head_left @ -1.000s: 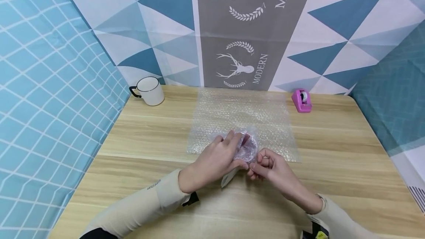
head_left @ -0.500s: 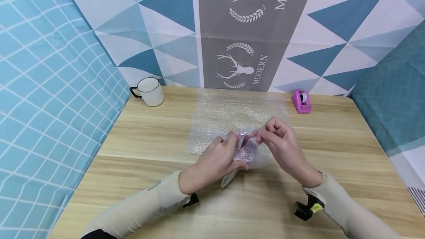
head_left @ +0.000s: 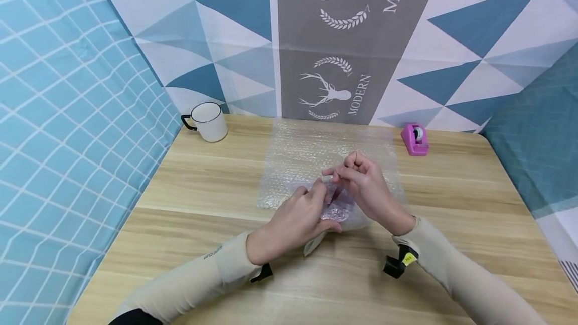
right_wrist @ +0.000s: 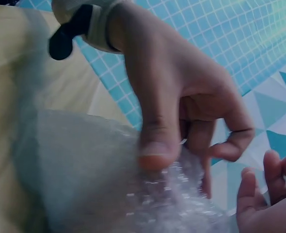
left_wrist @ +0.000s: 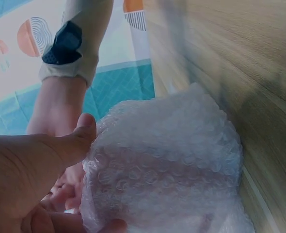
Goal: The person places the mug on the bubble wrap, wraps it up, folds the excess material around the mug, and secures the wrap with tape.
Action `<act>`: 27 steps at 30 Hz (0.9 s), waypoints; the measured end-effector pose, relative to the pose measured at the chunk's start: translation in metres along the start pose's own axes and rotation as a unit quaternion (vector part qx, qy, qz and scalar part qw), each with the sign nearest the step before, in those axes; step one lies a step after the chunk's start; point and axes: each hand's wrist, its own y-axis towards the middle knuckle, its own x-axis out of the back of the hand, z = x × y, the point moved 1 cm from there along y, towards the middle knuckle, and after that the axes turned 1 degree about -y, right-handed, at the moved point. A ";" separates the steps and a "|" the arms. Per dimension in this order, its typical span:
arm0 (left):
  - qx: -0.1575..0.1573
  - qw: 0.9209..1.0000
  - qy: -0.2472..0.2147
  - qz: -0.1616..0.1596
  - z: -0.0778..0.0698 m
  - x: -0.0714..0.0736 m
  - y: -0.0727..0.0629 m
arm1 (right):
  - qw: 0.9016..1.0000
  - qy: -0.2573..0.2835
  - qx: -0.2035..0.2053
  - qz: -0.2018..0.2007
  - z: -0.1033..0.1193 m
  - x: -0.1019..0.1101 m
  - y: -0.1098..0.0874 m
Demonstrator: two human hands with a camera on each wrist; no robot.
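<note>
In the head view, my left hand (head_left: 295, 219) grips a bundle of bubble wrap (head_left: 337, 212) at the table's middle. Its thumb presses the wrap in the right wrist view, where the crinkled bubble wrap (right_wrist: 182, 204) spreads below. What the bundle contains is hidden; a dark reddish patch shows at its top. A white piece (head_left: 314, 244) sticks out below it. Above the bundle's upper right side is my right hand (head_left: 368, 187), fingers bent and fingertips near the left hand's. Whether they pinch anything is unclear. The left wrist view shows the bundle's bubbly side (left_wrist: 167, 165) close up.
A flat sheet of bubble wrap (head_left: 307, 147) lies behind the bundle. At the back left stands a white mug (head_left: 212, 127) with a black handle. A pink tape dispenser (head_left: 415, 142) sits at the back right. Patterned cloth walls (head_left: 244, 39) border the wooden table (head_left: 203, 184).
My right hand has risen from the bundle's lower right side, round to its upper side, and then moved left toward the left hand's fingertips. The left hand has kept its grip in place.
</note>
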 end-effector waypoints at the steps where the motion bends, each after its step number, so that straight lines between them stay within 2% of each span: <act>1: 0.004 1.000 -0.005 -0.002 0.000 0.000 0.001 | 1.000 -0.004 -0.016 -0.005 -0.002 0.001 -0.002; 4: 0.022 1.000 -0.019 -0.003 -0.001 0.001 0.002 | 0.998 -0.023 -0.062 -0.018 -0.005 0.004 -0.010; 7: 0.051 0.998 -0.028 0.009 -0.002 0.004 0.004 | 0.994 -0.048 -0.094 -0.020 -0.006 0.004 -0.014; 10: 0.064 0.997 -0.033 0.023 -0.002 0.006 0.005 | 0.991 -0.081 -0.102 -0.008 -0.006 0.006 -0.016; 16: 0.054 0.996 -0.043 0.052 -0.001 0.006 0.009 | 0.983 -0.152 -0.104 0.004 -0.003 0.007 -0.018; 19: 0.056 0.995 -0.043 0.069 -0.001 0.006 0.011 | 0.973 -0.210 -0.099 0.007 0.001 0.006 -0.021; 23: 0.063 0.993 -0.045 0.084 -0.001 0.007 0.012 | 0.952 -0.294 -0.083 0.021 0.006 0.004 -0.025; 27: 0.082 0.991 -0.056 0.092 -0.002 0.007 0.011 | 0.939 -0.339 -0.055 0.029 0.010 0.003 -0.029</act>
